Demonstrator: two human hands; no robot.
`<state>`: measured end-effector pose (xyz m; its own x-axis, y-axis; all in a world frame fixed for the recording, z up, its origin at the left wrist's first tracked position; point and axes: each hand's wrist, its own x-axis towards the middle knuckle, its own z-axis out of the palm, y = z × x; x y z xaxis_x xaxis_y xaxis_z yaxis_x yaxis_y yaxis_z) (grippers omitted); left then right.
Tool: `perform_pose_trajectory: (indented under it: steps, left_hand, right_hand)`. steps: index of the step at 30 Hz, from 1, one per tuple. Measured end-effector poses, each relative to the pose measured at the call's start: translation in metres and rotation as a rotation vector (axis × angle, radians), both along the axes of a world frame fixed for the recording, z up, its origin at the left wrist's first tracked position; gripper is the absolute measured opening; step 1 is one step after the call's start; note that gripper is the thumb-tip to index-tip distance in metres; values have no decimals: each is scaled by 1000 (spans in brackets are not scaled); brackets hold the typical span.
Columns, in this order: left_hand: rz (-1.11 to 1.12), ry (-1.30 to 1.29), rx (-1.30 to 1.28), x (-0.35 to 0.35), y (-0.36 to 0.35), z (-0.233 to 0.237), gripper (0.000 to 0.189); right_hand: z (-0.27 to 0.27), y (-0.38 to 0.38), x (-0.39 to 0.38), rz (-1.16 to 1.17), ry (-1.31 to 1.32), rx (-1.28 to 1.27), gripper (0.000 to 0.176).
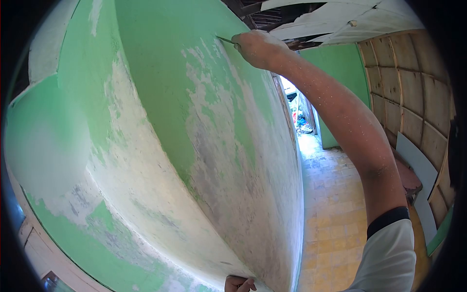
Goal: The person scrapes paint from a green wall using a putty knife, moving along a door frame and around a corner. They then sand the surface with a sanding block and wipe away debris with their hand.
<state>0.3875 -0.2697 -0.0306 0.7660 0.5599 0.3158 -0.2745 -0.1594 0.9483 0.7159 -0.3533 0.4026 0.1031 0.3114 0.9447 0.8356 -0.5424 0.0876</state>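
My right hand (255, 48) is raised high on the green wall (160, 63), its fingers closed round a scraper (225, 40). Only a thin dark blade shows, its tip against the paint. Below the blade, the green paint is stripped in ragged patches, baring whitish-grey plaster (219, 160). My left hand (238, 283) is low at the bottom edge of the view, close to the foot of the wall. Its fingers are curled in, and most of the hand is cut off, so what they hold, if anything, cannot be made out.
A wall corner ridge (155, 136) runs down the left part. To the right lie yellowish floor tiles (326, 219) and a bright doorway (299, 109). The ceiling (335, 19) has broken panels. A wood-framed partition (408, 78) and a leaning pale board (416, 158) stand at right.
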Motion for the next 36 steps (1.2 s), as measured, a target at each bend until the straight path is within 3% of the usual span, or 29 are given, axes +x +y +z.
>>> perform_pose_trajectory:
  steps: [8, 14, 23, 29, 36]
  left_hand:
    - [48, 0, -23, 1, -5, 3, 46]
    - [38, -2, -41, 2, -5, 1, 49]
    - [48, -12, -12, 1, -5, 5, 47]
    - [46, 2, -47, 1, -3, 0, 42]
    - [7, 1, -34, 1, -2, 2, 41]
  right_hand:
    - [26, 16, 8, -47, 8, 40, 24]
    - [6, -1, -3, -30, -6, -5, 25]
    - [41, 24, 18, -79, 43, 38, 24]
    - [16, 3, 4, -82, -46, -1, 23]
    - [39, 18, 12, -123, -86, 4, 24]
